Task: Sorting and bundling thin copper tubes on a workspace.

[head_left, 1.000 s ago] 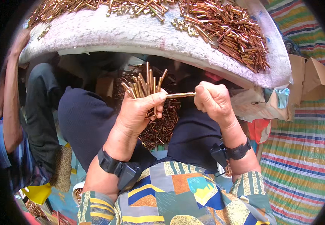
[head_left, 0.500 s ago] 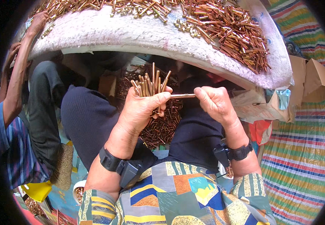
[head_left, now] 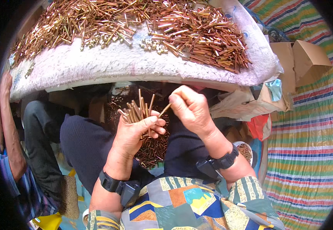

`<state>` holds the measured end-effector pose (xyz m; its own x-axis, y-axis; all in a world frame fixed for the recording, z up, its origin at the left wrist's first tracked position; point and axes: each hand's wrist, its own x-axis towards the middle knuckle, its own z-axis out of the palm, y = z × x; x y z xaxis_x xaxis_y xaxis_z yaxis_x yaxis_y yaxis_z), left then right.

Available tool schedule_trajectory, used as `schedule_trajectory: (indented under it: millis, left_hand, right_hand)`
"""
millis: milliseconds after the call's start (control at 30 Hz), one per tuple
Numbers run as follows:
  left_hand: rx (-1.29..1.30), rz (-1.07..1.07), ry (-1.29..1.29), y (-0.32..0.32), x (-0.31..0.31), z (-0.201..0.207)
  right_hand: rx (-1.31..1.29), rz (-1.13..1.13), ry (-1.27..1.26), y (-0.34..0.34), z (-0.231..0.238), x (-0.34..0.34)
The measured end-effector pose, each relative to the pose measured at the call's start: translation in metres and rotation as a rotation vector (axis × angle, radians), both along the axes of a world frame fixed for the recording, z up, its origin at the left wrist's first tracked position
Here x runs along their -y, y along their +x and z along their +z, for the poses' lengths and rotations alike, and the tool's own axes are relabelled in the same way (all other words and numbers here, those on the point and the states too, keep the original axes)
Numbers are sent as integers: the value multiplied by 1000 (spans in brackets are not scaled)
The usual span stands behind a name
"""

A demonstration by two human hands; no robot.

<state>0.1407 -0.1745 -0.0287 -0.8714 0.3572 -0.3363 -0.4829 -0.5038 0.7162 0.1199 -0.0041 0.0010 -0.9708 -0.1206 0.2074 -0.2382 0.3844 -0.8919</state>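
Note:
My left hand [head_left: 135,132] grips a bundle of thin brass-coloured rods [head_left: 135,109] that stick up out of the fist like a fan. My right hand [head_left: 191,109] pinches a single rod [head_left: 165,110] by one end, its other end touching the bundle. Both hands hover over my lap, where a heap of the same rods [head_left: 153,149] lies between my dark-trousered knees. In front of me a white padded board [head_left: 128,63] carries large piles of brass and copper-coloured rods [head_left: 197,34].
Another person sits at my left, an arm [head_left: 11,130] and a knee showing. Open cardboard boxes [head_left: 300,57] and plastic bags [head_left: 258,103] stand at the right on a striped mat [head_left: 312,153]. A yellow object [head_left: 51,221] lies low at the left.
My right hand swung its single rod from level to slanted and brought it in against the bundle. The view tilted, so more of the board's rod piles shows. The neighbour's arm dropped lower.

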Motion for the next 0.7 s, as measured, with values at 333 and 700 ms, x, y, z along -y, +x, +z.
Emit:
schedule_trajectory:
  millis: [333, 700]
  left_hand:
    - [115, 140, 15, -7, -8, -4]
    - [106, 200, 50, -5, 11, -6]
  right_hand:
    - [-390, -115, 252, -42, 14, -9]
    - [-267, -283, 1193, -118, 18, 2]
